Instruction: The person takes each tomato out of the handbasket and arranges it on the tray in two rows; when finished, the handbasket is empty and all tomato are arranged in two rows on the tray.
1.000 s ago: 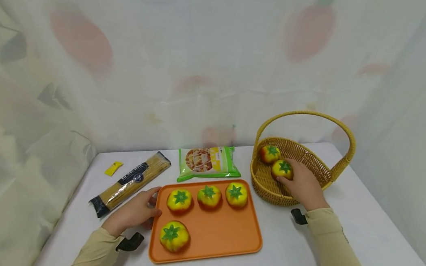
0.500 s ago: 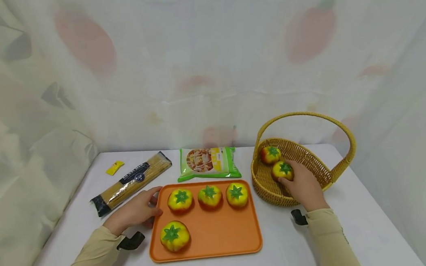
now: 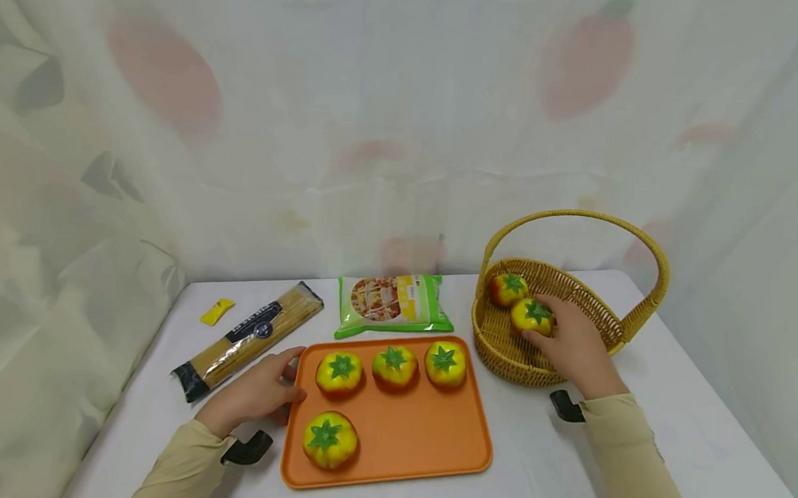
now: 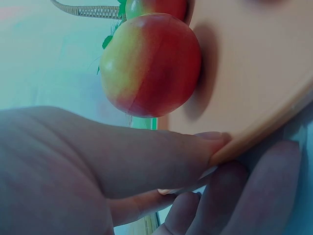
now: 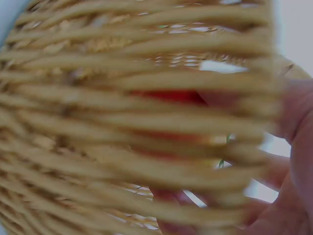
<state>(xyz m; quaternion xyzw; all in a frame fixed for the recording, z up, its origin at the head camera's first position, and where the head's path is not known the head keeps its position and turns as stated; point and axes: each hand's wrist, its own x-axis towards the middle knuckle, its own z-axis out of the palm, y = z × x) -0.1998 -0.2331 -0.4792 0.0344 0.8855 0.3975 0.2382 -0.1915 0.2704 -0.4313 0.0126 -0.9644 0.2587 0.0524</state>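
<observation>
In the head view my left hand holds the left rim of an orange tray, thumb on the rim and fingers curled beneath it, as the left wrist view shows. Several yellow-red tomatoes with green star-shaped tops lie on this tray, among them a front-left tomato and a back-left tomato. My right hand reaches over the front of a wicker basket and grips a tomato inside it. Behind that one sits another tomato. Basket weave partly hides the right hand's fingers in the right wrist view.
A green-edged food bag lies behind the tray. To its left are a pack of spaghetti and a small yellow packet. The basket's tall handle arches above its opening. White printed cloth hangs behind the table.
The head view has shifted slightly. Both hands keep their holds, the left on the tray and the right on the tomato in the basket, with barely any movement.
</observation>
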